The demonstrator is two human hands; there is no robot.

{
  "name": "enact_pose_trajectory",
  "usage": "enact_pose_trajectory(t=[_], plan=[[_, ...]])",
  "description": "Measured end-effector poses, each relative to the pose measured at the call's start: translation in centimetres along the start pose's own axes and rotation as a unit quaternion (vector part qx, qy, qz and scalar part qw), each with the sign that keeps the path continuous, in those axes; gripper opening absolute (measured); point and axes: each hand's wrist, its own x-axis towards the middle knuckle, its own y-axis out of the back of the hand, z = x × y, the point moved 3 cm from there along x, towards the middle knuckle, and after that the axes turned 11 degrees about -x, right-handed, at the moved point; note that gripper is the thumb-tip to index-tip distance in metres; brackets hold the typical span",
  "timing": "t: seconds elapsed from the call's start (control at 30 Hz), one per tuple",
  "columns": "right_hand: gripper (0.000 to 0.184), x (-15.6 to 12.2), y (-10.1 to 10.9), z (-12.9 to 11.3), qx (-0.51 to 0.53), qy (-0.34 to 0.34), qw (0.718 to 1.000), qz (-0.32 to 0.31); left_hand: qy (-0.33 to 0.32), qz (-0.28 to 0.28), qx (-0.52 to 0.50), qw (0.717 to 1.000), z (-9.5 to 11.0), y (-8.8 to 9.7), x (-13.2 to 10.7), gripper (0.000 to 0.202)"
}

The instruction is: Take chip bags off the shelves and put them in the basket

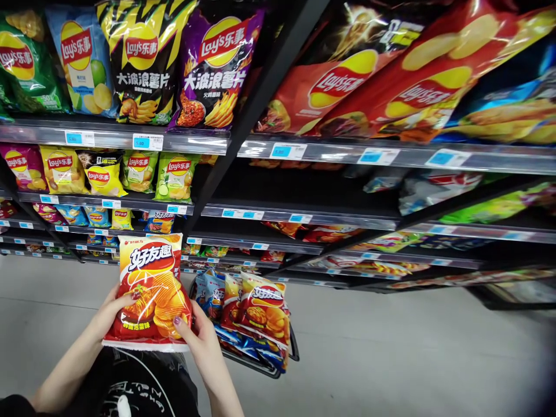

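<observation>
Plainly, the red-and-orange chip bag (152,289) is held upright between both hands with its printed front turned toward the camera. Each hand takes a lower corner, so the picture and lettering stay uncovered. The left hand (110,313) wraps the bag's lower left edge, fingers curled over the front and closed firmly on the foil. The right hand (202,341) pinches the lower right corner, thumb pressed on the front near the bottom seam and the other fingers tucked behind. Neither hand is slack, and together they carry the bag's full weight in the air.

Just beside the right hand, slightly beyond it, a dark basket (292,347) holds several more packets (264,310) standing on end and leaning on one another, which keeps them from sliding flat. Whether the basket rests on the floor or hangs from something is hard to tell from this angle.

Above and beyond the grip, the shelves (304,217) run away to the right. Their snack bags stand face out behind price rails, well apart from the hands.
</observation>
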Motion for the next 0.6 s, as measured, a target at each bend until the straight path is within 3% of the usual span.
enact_pose_trajectory(t=[0.27,0.6], plan=[[0.035,-0.32,-0.05,-0.04,0.012,-0.004,1.0,-0.008,-0.005,0.015,0.017,1.0,-0.16,0.02,0.11,0.034],[0.039,-0.57,-0.53,-0.09,0.014,-0.011,1.0,-0.013,-0.005,0.007,0.007,1.0,-0.45,0.82,0.09,0.036]])
